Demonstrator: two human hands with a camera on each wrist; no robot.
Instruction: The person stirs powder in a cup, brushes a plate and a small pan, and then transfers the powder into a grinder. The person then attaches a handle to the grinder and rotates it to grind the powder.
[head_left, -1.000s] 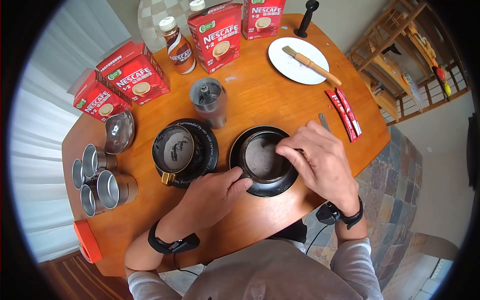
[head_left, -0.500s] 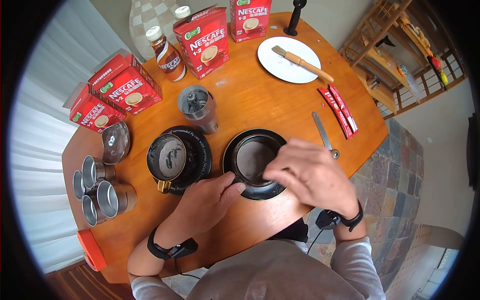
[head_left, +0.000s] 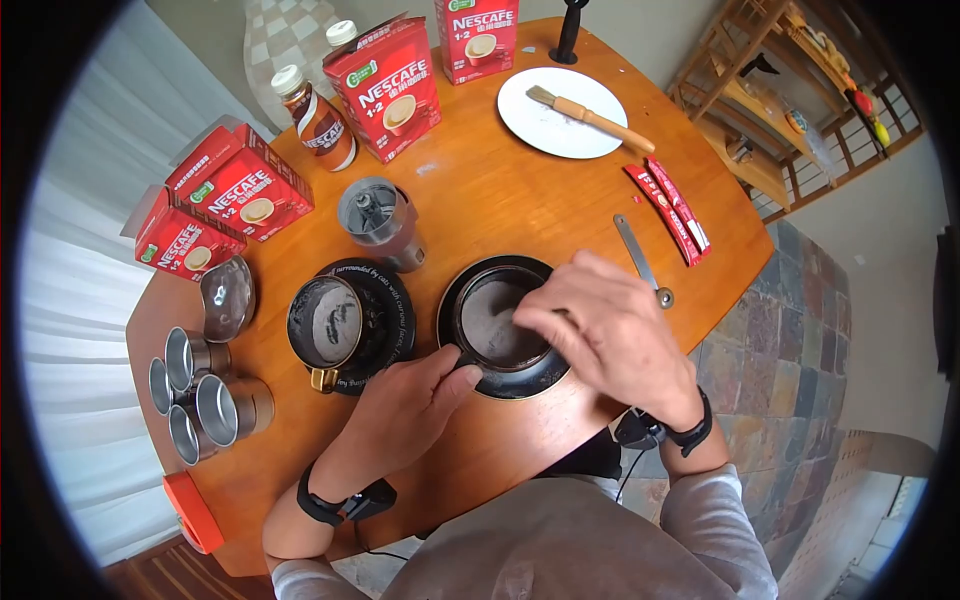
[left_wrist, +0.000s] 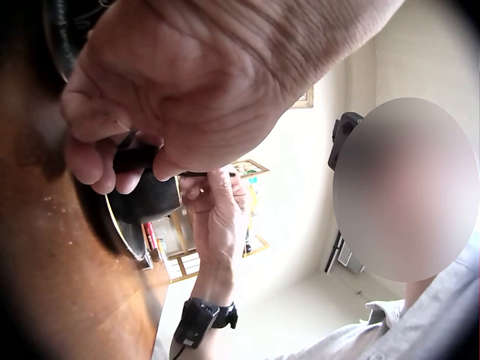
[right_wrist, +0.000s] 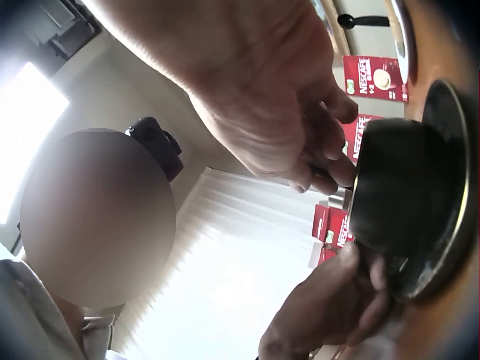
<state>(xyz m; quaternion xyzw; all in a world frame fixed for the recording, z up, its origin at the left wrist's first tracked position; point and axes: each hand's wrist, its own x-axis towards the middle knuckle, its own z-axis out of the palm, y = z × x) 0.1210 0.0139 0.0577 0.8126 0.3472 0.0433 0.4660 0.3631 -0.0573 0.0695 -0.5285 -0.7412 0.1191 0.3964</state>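
A dark cup (right_wrist: 394,187) with a thin gold rim stands on a black saucer (head_left: 512,386), greyish-brown stuff inside it. My left hand (head_left: 405,405) grips its black handle (left_wrist: 133,159), fingers curled round it in the left wrist view. Over the cup's right side is my right hand (head_left: 620,325), fingers bent. In the left wrist view it pinches a thin dark utensil (left_wrist: 196,174), whose lower end is hidden. Left of this cup, a second dark cup with a gold handle (head_left: 324,380) holds pale powder, on a lettered black saucer (head_left: 395,315).
Behind the cups stands a grey container with a central shaft (head_left: 400,235). Several metal cups (head_left: 240,410) and a clear bowl (head_left: 228,300) are at left, red Nescafe boxes (head_left: 395,90) at the back. A plate (head_left: 515,120) with a brush (head_left: 600,122), sachets (head_left: 665,205) and a metal strip (head_left: 632,245) lie right.
The head view has turned, shifting the table's things leftward. My right hand has moved about over the cup, and the metal strip beside it has come into full view. My left hand keeps its grip.
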